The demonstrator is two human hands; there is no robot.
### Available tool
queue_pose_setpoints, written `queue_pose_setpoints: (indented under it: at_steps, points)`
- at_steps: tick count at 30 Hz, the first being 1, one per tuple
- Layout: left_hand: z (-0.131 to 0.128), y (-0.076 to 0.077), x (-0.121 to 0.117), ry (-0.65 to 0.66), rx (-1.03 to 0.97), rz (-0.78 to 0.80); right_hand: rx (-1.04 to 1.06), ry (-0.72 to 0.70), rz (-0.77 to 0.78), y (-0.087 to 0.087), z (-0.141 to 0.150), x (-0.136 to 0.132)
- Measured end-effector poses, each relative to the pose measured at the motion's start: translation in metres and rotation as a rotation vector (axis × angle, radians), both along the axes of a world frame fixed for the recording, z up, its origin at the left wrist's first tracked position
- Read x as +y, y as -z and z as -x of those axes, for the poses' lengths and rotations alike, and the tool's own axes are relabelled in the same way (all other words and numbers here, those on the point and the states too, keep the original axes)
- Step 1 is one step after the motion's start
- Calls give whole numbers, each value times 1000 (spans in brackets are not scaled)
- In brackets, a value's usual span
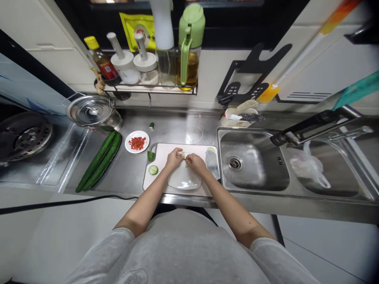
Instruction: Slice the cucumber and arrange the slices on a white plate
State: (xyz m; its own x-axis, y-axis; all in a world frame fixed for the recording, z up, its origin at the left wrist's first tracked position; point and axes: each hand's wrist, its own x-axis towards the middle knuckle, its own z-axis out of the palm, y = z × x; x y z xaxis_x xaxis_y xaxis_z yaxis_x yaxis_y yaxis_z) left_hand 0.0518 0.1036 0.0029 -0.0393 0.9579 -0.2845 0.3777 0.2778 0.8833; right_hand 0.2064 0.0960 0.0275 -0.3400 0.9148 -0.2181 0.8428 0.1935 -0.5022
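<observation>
My left hand (174, 159) and my right hand (196, 163) meet above a white plate (185, 183), fingertips pinching a pale cucumber slice (182, 155) between them. Part of the slice is hidden by the fingers. Under the plate lies a white cutting board (148, 182). On its left side are a round cucumber slice (153, 170) and a green cucumber end piece (151, 156). A broad knife blade (211, 162) rests at the board's right, with another cucumber slice (211, 150) by its top.
Left of the board stand a small dish of chopped red pepper (136, 142), two whole cucumbers (102, 161) and a lidded steel pot (94, 112). A cucumber stub (151, 125) lies behind. To the right is a double sink (254, 161); a bottle rack (151, 90) hangs above.
</observation>
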Motion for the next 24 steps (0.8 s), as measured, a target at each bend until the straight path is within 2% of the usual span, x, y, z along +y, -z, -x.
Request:
queue_pose_setpoints:
  at_steps: [10, 14, 19, 24]
  points:
    - [-3, -13, -4, 37, 241, -128, -17, -1, -19, 4, 1, 0]
    - [-2, -15, -7, 41, 261, -144, 5, 32, -36, 4, 1, -4]
    - [-1, -14, -11, 48, 271, -133, 22, 102, -105, 7, 1, -12]
    - [-2, -9, -12, 68, 296, -141, -16, 115, -76, 7, 3, -14]
